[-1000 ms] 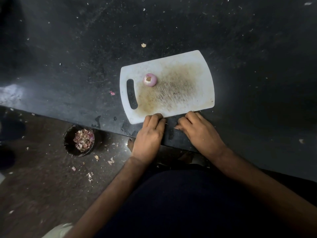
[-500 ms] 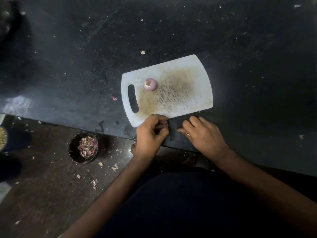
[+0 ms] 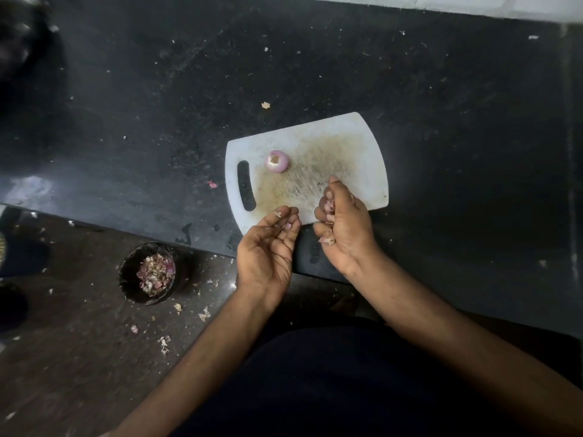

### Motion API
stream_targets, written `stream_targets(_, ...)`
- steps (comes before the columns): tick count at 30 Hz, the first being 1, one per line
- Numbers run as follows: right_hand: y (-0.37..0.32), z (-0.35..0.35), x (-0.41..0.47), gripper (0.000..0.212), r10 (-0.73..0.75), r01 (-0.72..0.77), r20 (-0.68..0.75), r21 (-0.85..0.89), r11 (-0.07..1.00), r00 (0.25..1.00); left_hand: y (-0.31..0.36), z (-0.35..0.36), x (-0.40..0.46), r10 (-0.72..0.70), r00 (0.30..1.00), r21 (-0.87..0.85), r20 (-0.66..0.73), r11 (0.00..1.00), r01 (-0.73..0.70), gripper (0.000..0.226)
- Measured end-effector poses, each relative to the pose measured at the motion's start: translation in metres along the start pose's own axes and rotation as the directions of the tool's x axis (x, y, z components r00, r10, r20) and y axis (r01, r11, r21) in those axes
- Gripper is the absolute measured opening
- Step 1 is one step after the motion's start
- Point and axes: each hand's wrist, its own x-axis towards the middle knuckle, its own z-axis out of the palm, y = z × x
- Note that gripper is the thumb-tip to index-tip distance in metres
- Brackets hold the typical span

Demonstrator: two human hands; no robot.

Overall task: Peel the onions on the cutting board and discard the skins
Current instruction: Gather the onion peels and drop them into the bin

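From here I see a black countertop [image 3: 441,121] filling most of the view, scattered with pale specks and fine scratches. Along its far edge, towards the right corner, runs a strip of white wall [image 3: 441,3]. At the far-left corner sits a dark, blurred object [image 3: 19,36] that I cannot identify. Near the front edge on the left, a pale glossy patch [image 3: 28,190] catches the light, and a few dark wet-looking marks [image 3: 186,231] lie close to that same edge. A straight seam [image 3: 569,152] runs down the countertop's right side. Below the front edge is a brown, speckled floor [image 3: 63,373], with something yellowish [image 3: 2,250] cut off at its left edge.
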Motion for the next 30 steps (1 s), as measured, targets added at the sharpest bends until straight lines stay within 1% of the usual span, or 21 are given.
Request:
stream_targets(3,0.002,0.027,-0.003,0.041,0.129,-0.135,0.057,0.126,0.983,0.990,0.019,0.004,-0.005,0.102,0.994,-0.128,-0.046,0.986,-0.107,0.036)
stream_targets(5,0.022,0.057,-0.006,0.040,0.206,-0.214,0.071,0.123,0.969,0.976,0.036,0.004,-0.010,0.191,0.976,-0.189,-0.106,0.959,-0.209,0.038)
stream_targets(7,0.044,0.084,-0.012,0.034,0.263,-0.271,0.074,0.142,0.952,0.962,0.049,0.007,-0.016,0.247,0.955,-0.215,-0.168,0.936,-0.280,0.037)
stream_targets(9,0.070,0.117,-0.018,0.028,0.304,-0.324,0.134,0.165,0.932,0.943,0.072,0.002,-0.018,0.307,0.926,-0.214,-0.219,0.911,-0.353,0.036)
stream_targets(11,0.097,0.151,-0.022,0.021,0.313,-0.325,0.195,0.037,0.945,0.930,0.101,-0.009,-0.018,0.357,0.893,-0.223,-0.273,0.880,-0.420,0.033)
stream_targets(12,0.109,0.168,-0.026,0.023,0.306,-0.306,0.238,-0.040,0.951,0.922,0.118,-0.017,-0.017,0.377,0.875,-0.240,-0.304,0.859,-0.453,0.031)
stream_targets(14,0.133,0.199,-0.036,0.036,0.318,-0.282,0.323,-0.154,0.947,0.892,0.150,-0.039,-0.012,0.432,0.824,-0.264,-0.366,0.801,-0.537,0.029)
stream_targets(15,0.145,0.216,-0.042,0.034,0.338,-0.265,0.355,-0.239,0.934,0.872,0.167,-0.053,-0.009,0.457,0.798,-0.278,-0.394,0.768,-0.577,0.030)
stream_targets(16,0.154,0.231,-0.047,0.029,0.362,-0.245,0.367,-0.327,0.913,0.857,0.183,-0.067,-0.005,0.470,0.785,-0.304,-0.404,0.740,-0.599,0.030)
stream_targets(18,0.176,0.254,-0.048,0.021,0.367,-0.204,0.365,-0.413,0.887,0.856,0.211,-0.091,0.001,0.482,0.772,-0.321,-0.415,0.716,-0.619,0.034)
stream_targets(20,0.207,0.283,-0.048,0.018,0.365,-0.155,0.386,-0.478,0.865,0.847,0.240,-0.121,0.010,0.515,0.733,-0.238,-0.444,0.721,-0.651,0.040)
stream_targets(22,0.246,0.307,-0.046,0.020,0.381,-0.124,0.399,-0.538,0.834,0.834,0.268,-0.149,0.017,0.524,0.685,-0.182,-0.507,0.711,-0.679,0.037)
stream_targets(24,0.283,0.325,-0.040,0.033,0.418,-0.155,0.363,-0.571,0.806,0.833,0.291,-0.176,0.025,0.510,0.673,-0.194,-0.536,0.701,-0.686,0.036)
stream_targets(26,0.323,0.343,-0.033,0.046,0.468,-0.219,0.294,-0.601,0.768,0.833,0.316,-0.207,0.032,0.474,0.681,-0.214,-0.559,0.711,-0.670,0.030)
stream_targets(28,0.355,0.357,-0.027,0.052,0.492,-0.269,0.231,-0.610,0.745,0.840,0.334,-0.235,0.042,0.408,0.717,-0.275,-0.564,0.727,-0.630,0.027)
stream_targets(30,0.389,0.371,-0.016,0.056,0.486,-0.296,0.161,-0.620,0.727,0.859,0.353,-0.265,0.055,0.334,0.732,-0.295,-0.594,0.756,-0.585,0.026)
